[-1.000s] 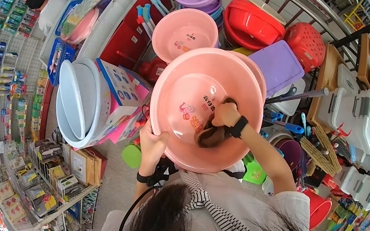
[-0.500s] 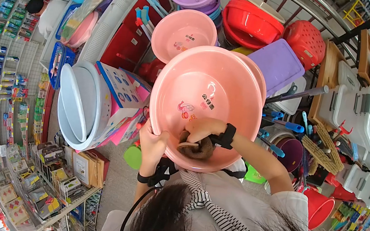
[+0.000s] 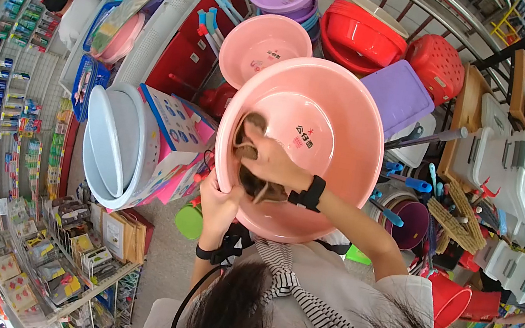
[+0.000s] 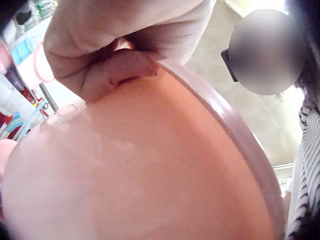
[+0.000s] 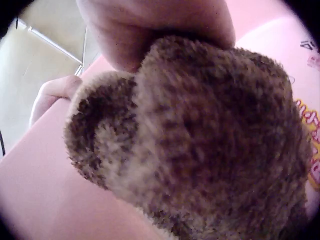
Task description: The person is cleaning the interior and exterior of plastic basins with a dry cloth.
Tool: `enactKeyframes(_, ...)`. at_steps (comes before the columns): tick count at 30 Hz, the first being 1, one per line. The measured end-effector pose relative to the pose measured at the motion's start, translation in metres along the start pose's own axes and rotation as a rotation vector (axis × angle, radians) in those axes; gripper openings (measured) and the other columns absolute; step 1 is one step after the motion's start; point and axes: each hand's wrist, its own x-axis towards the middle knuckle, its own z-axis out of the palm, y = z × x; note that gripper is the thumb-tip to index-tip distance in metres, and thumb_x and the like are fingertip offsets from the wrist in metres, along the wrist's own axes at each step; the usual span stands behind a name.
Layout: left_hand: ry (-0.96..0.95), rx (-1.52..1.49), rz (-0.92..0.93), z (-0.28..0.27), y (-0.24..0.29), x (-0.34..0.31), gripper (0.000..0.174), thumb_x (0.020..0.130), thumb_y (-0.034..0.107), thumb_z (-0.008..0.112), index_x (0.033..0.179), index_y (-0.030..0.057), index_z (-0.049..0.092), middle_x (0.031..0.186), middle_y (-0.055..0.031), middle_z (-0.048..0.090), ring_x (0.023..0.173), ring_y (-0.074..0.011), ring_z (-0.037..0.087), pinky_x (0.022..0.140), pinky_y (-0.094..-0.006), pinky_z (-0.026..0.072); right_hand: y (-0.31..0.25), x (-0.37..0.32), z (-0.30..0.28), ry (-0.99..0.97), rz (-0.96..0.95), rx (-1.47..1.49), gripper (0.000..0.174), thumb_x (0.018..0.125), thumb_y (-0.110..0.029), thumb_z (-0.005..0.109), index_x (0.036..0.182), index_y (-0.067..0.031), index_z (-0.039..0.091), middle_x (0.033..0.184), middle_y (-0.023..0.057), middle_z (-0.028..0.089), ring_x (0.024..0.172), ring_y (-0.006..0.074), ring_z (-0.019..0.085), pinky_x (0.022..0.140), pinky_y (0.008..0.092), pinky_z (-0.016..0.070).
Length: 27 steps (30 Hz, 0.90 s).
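Observation:
A large pink plastic basin [image 3: 346, 157] with printed characters and a cartoon inside is tilted in front of the person's body. My left hand [image 3: 219, 204] grips its near-left rim, thumb over the edge; the left wrist view shows the fingers [image 4: 125, 70] curled against the wall. Inside the basin, my right hand [image 3: 275, 163] holds a fluffy brown cloth [image 3: 251, 185] against the left wall, just above the left hand. Close up in the right wrist view, the bunched cloth [image 5: 215, 135] covers most of the picture and hides the fingertips.
A smaller pink basin [image 3: 260, 47] and a purple lid [image 3: 396, 99] lie beyond the large basin. Pale blue tubs [image 3: 112, 140] stand at the left near shelves of packaged goods. Mop handles, brushes and lidded storage boxes [image 3: 517, 163] crowd the right. Red basins [image 3: 365, 33] sit behind.
My right hand has swept the cloth from the basin's right side, along the near part, to the left wall. The left hand keeps its grip on the rim; the basin has shifted slightly.

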Motion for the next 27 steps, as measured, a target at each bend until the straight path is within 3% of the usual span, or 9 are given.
enactKeyframes(1, 0.034, -0.018, 0.030, 0.002, 0.000, -0.001, 0.034, 0.068, -0.008, 0.049, 0.100, -0.0039, 0.059, 0.083, -0.0012, 0.060, 0.072, -0.0070, 0.053, 0.067, -0.0218, 0.0435, 0.006, 0.004, -0.004, 0.035, -0.005, -0.188, 0.072, 0.079, -0.013, 0.062, 0.138, 0.0111, 0.027, 0.134, 0.0354, 0.039, 0.129, 0.0425, 0.038, 0.108, 0.0392, 0.0317)
enactKeyframes(3, 0.069, -0.036, 0.061, 0.006, 0.001, -0.003, 0.032, 0.068, -0.007, 0.050, 0.097, -0.0034, 0.059, 0.077, 0.0003, 0.058, 0.066, -0.0051, 0.050, 0.061, -0.0205, 0.0419, 0.016, 0.011, -0.014, 0.096, 0.030, -0.379, 0.075, 0.078, -0.014, 0.063, 0.138, 0.0119, 0.025, 0.135, 0.0368, 0.037, 0.128, 0.0470, 0.037, 0.108, 0.0422, 0.0327)
enactKeyframes(9, 0.081, -0.124, -0.001, 0.007, 0.009, -0.007, 0.034, 0.068, -0.007, 0.049, 0.100, -0.0034, 0.059, 0.078, 0.0009, 0.059, 0.066, -0.0049, 0.050, 0.061, -0.0203, 0.0420, 0.027, 0.012, -0.028, 0.166, 0.143, -0.434, 0.072, 0.076, -0.016, 0.064, 0.136, 0.0083, 0.032, 0.131, 0.0329, 0.043, 0.123, 0.0417, 0.045, 0.101, 0.0411, 0.0406)
enactKeyframes(11, 0.076, -0.108, 0.015, 0.006, 0.003, -0.005, 0.034, 0.068, -0.007, 0.049, 0.100, -0.0035, 0.059, 0.079, 0.0010, 0.059, 0.067, -0.0048, 0.050, 0.061, -0.0201, 0.0418, 0.021, 0.006, -0.020, -0.039, -0.171, -0.515, 0.071, 0.072, -0.015, 0.066, 0.132, 0.0086, 0.038, 0.130, 0.0292, 0.045, 0.119, 0.0409, 0.047, 0.097, 0.0413, 0.0433)
enactKeyframes(12, 0.076, -0.108, 0.013, 0.005, -0.001, -0.004, 0.034, 0.068, -0.007, 0.049, 0.100, -0.0035, 0.059, 0.079, 0.0010, 0.059, 0.067, -0.0048, 0.050, 0.061, -0.0201, 0.0418, 0.006, 0.001, -0.009, -0.181, -0.006, -0.411, 0.070, 0.067, -0.013, 0.067, 0.129, 0.0075, 0.042, 0.128, 0.0256, 0.049, 0.119, 0.0400, 0.048, 0.097, 0.0418, 0.0435)
enactKeyframes(15, 0.064, -0.057, 0.035, 0.001, -0.011, 0.000, 0.035, 0.068, -0.007, 0.049, 0.101, -0.0037, 0.059, 0.080, 0.0011, 0.059, 0.068, -0.0051, 0.050, 0.062, -0.0201, 0.0416, 0.009, -0.018, 0.008, -0.347, -0.169, -0.580, 0.067, 0.066, -0.008, 0.067, 0.129, -0.0014, 0.046, 0.126, 0.0188, 0.052, 0.121, 0.0361, 0.048, 0.097, 0.0422, 0.0442)
enactKeyframes(18, 0.068, -0.100, -0.006, -0.002, -0.013, 0.000, 0.037, 0.068, -0.008, 0.049, 0.104, -0.0046, 0.059, 0.083, -0.0002, 0.061, 0.071, -0.0061, 0.052, 0.065, -0.0205, 0.0429, 0.020, -0.017, -0.009, -0.290, -0.209, -0.675, 0.066, 0.068, -0.005, 0.065, 0.130, -0.0027, 0.044, 0.126, 0.0181, 0.052, 0.117, 0.0358, 0.050, 0.095, 0.0427, 0.0452)
enactKeyframes(25, 0.078, -0.171, 0.003, 0.007, 0.001, -0.001, 0.040, 0.069, -0.009, 0.047, 0.107, -0.0052, 0.058, 0.091, -0.0031, 0.064, 0.077, -0.0072, 0.056, 0.071, -0.0208, 0.0446, 0.022, 0.002, -0.044, 0.014, 0.127, -0.671, 0.066, 0.067, -0.004, 0.064, 0.130, -0.0058, 0.045, 0.125, 0.0194, 0.053, 0.106, 0.0372, 0.057, 0.086, 0.0437, 0.0497)
enactKeyframes(27, 0.067, -0.165, 0.019, 0.007, 0.001, 0.002, 0.039, 0.069, -0.009, 0.047, 0.107, -0.0051, 0.058, 0.089, -0.0029, 0.063, 0.076, -0.0070, 0.056, 0.071, -0.0210, 0.0447, 0.006, -0.012, -0.031, -0.294, 0.041, -0.603, 0.065, 0.066, -0.006, 0.066, 0.128, -0.0054, 0.047, 0.125, 0.0174, 0.052, 0.112, 0.0344, 0.054, 0.082, 0.0428, 0.0518)
